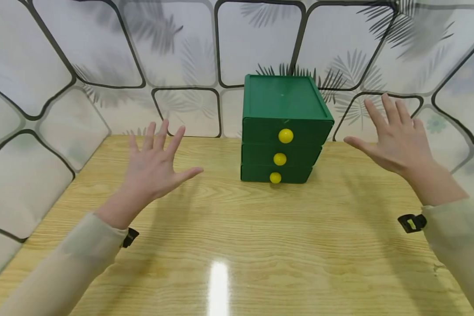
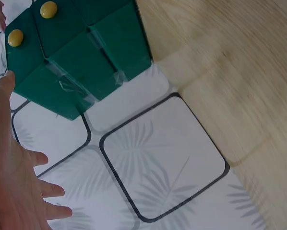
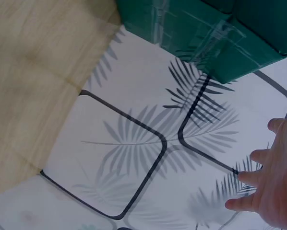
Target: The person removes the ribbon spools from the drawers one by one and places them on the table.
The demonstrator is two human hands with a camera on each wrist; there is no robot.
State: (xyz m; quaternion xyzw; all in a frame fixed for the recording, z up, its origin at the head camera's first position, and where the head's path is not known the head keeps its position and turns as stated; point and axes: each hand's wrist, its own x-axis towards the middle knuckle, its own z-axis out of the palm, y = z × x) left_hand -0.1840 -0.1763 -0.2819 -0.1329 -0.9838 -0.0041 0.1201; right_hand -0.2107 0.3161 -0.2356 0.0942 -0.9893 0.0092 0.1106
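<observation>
A green box of three stacked drawers (image 1: 282, 98) stands at the back of the table, each drawer front bearing a round yellow knob (image 1: 286, 136). All three drawers look closed. To its left my left hand (image 1: 150, 169) is raised over the table, fingers spread and holding nothing. My right hand (image 1: 399, 140) is held up on the other side, also spread wide with nothing in it. In the left wrist view, clear tape (image 2: 62, 79) runs along the side of the drawers (image 2: 81, 52). The right wrist view shows tape (image 3: 213, 40) on the opposite side too.
The light wood table (image 1: 205, 228) meets a patterned fabric wall (image 1: 174, 48) with dark outlines and leaf prints right behind the drawers. The same fabric rises along the left edge and the right side. A bright light reflection lies near the table's front.
</observation>
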